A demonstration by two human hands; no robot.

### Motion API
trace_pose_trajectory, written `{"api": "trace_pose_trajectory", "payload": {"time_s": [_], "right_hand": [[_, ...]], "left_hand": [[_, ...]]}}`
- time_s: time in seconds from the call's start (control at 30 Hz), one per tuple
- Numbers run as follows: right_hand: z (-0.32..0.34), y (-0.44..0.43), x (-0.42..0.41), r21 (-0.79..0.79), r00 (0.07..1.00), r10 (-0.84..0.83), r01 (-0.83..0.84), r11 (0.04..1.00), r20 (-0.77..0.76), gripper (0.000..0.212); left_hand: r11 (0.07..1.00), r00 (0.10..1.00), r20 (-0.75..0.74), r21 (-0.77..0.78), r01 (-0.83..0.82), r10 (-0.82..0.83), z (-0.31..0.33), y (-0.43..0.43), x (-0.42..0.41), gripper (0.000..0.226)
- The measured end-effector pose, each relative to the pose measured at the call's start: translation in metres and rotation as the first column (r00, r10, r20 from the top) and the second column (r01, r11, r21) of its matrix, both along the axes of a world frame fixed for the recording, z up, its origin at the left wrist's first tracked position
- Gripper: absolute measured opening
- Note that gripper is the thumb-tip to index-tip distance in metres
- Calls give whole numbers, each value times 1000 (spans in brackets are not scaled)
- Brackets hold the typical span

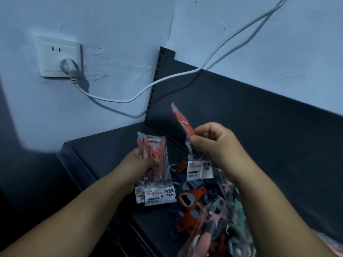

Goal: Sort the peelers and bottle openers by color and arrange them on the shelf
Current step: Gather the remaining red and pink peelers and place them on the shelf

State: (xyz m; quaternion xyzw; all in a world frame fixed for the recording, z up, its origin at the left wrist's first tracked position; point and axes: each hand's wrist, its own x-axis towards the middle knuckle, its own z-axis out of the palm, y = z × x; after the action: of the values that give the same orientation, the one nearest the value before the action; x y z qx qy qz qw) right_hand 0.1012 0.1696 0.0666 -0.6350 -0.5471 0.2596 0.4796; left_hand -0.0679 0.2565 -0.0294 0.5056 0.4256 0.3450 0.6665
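My left hand [143, 161] grips a small stack of red peelers in clear bags [155, 160] with white labels, held above the dark shelf [115, 151]. Higher up and to the right, my right hand [213, 140] pinches one more bagged red peeler [182, 121], which sticks up and to the left; its white label [199, 169] hangs below the hand. Under both hands lies a pile of orange bottle openers [191, 198] mixed with dark blue ones [174, 222], plus bagged peelers in green [238, 204] and pink at the right.
The shelf has a dark back panel [259, 117] and a slotted upright [156, 78]. A white wall socket [58, 56] with a plug feeds a white cable [167, 78] that crosses the upright. A pale blurred shape [203, 240] sits at the bottom edge.
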Motion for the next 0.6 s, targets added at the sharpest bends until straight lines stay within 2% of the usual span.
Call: {"api": "trace_pose_trajectory", "payload": {"time_s": [0.03,0.17,0.3,0.37,0.47,0.53,0.6], "right_hand": [[-5,0,-5,-33,999,20,-21,999,-26,14],[-51,8,-25,-78,991,-14,24,997,137,16],[-80,14,-36,-92,968,-96,121,988,233,20],[-82,13,-42,-71,957,-107,130,989,268,19],[-79,8,-49,-71,963,-31,51,996,268,23],[-74,0,-43,-118,961,60,-28,993,271,31],[-68,-10,-23,-103,922,18,24,994,386,38]], "left_hand": [[1000,1000,5,-4,8,-8,0,0,0,23],[999,998,62,-46,2,1,5,-7,4,12],[978,975,223,-208,30,18,14,-11,7,52],[982,974,228,-180,62,-20,15,-12,7,58],[997,991,132,-77,24,-13,12,-13,6,27],[997,996,90,-73,-19,25,9,-11,6,18],[995,995,75,-85,-55,61,12,-12,7,11]]}}
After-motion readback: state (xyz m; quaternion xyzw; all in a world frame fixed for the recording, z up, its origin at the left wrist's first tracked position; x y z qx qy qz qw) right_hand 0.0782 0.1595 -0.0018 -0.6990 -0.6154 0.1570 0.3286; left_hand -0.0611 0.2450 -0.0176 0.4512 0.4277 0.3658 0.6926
